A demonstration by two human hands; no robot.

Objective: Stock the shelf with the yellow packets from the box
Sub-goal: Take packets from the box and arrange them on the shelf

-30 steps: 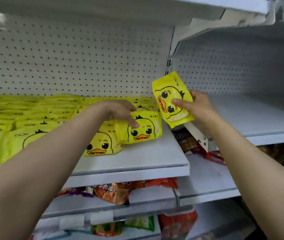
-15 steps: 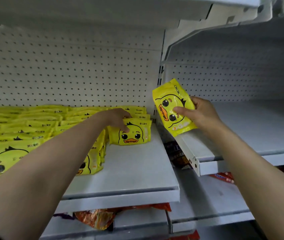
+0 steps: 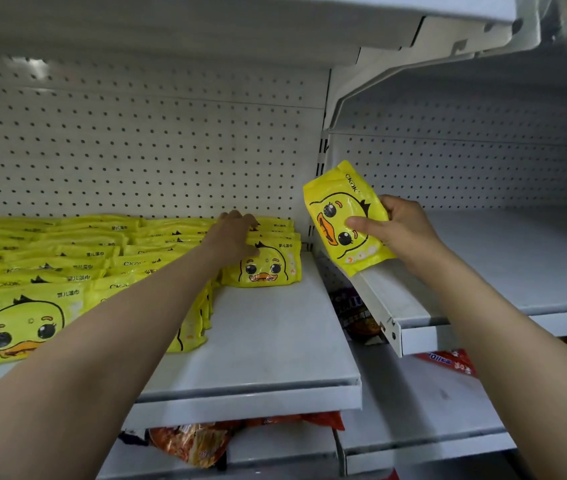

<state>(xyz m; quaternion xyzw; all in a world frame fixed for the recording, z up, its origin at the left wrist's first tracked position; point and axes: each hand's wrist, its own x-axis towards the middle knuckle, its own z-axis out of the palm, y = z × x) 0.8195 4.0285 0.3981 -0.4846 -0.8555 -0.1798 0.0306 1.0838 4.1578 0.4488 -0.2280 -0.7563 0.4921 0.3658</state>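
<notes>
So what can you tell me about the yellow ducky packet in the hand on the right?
The yellow packet looks like a soft, glossy plastic pouch. A cartoon duck face with big black eyes and an orange beak is printed on it, and "CKOK" near the top edge. The right hand holds it tilted in the air, thumb across the front, fingers behind. It hangs above the edge of the right-hand shelf; its lower corner may touch that.

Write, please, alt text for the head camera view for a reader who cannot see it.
A person's left hand presses a yellow duck packet onto a stack at the back of a white shelf already lined with matching packets, while the right hand holds another packet upright beside it. Snack bags lie on lower shelves.
</notes>
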